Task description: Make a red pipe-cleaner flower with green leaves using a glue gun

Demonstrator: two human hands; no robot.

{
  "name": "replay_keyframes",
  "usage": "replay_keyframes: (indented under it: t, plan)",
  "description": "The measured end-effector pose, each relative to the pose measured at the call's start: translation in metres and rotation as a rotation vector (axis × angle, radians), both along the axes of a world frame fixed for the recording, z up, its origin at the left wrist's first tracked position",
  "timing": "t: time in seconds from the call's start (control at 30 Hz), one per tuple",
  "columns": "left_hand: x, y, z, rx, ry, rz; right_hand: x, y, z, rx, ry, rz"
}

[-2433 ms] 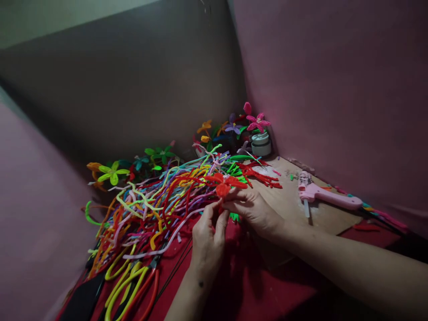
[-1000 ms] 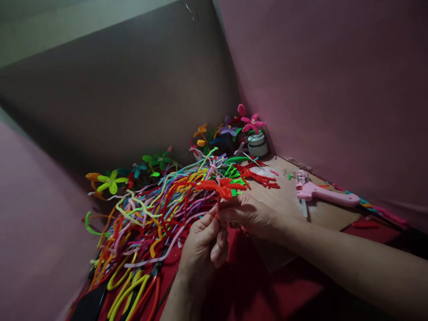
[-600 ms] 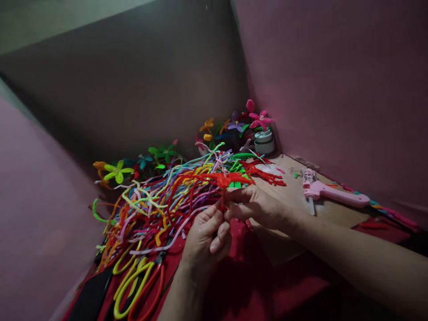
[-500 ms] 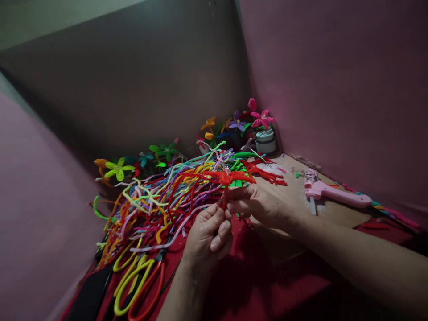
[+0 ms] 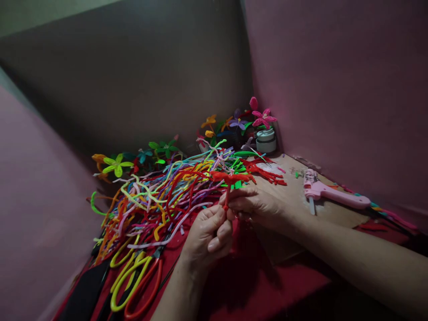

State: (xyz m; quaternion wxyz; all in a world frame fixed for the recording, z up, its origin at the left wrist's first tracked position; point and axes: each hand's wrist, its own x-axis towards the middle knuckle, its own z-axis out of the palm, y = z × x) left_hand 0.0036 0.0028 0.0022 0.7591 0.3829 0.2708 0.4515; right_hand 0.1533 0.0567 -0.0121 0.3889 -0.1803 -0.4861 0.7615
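A red pipe-cleaner flower [image 5: 231, 178] stands upright between both hands, petals spread flat on top. My left hand [image 5: 207, 232] is closed around the lower end of its stem, thumb and fingers pinched. My right hand [image 5: 254, 206] grips the stem just under the petals. Both hands hover over the red cloth [image 5: 254, 285], just right of a big heap of loose pipe cleaners [image 5: 160, 196] in many colours.
A pink glue gun [image 5: 329, 194] lies on the wooden board [image 5: 294, 200] at right. Scissors with yellow and red handles [image 5: 137, 285] lie at lower left. Finished flowers [image 5: 115, 165] line the back wall, more stand in a corner pot [image 5: 265, 140]. Walls close in all around.
The red flower has been turned from tilted toward me to upright with flat petals. My left hand has closed into a tighter pinch lower on the stem. The view shifted slightly.
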Motion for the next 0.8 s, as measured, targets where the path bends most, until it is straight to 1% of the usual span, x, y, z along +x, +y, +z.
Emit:
replay_keyframes:
  t: [0.13, 0.2, 0.3, 0.33, 0.4, 0.47, 0.6, 0.7, 0.8]
  plan:
    - [0.003, 0.0, 0.002, 0.073, 0.165, 0.097, -0.002, 0.0, 0.001, -0.036, 0.081, -0.025]
    - [0.006, 0.0, 0.002, 0.148, 0.31, 0.188, -0.002, 0.001, 0.001, -0.027, 0.085, -0.044]
    - [0.009, 0.0, 0.002, 0.302, 0.54, 0.37, -0.003, 0.002, 0.003, 0.036, 0.064, -0.104]
    - [0.01, 0.0, 0.003, 0.344, 0.594, 0.422, -0.003, 0.002, 0.004, 0.047, 0.06, -0.121]
    - [0.012, 0.0, 0.005, 0.4, 0.669, 0.485, -0.004, 0.001, 0.005, 0.068, 0.06, -0.153]
    - [0.013, -0.001, 0.007, 0.431, 0.7, 0.509, -0.006, -0.002, 0.003, 0.121, 0.071, -0.182]
    - [0.012, -0.003, 0.008, 0.454, 0.678, 0.486, -0.01, -0.006, -0.004, 0.247, 0.112, -0.254]
    - [0.011, -0.002, 0.007, 0.462, 0.666, 0.475, -0.011, -0.008, -0.008, 0.314, 0.119, -0.216]
    - [0.011, -0.002, 0.008, 0.466, 0.67, 0.474, -0.011, -0.01, -0.005, 0.355, 0.08, -0.206]
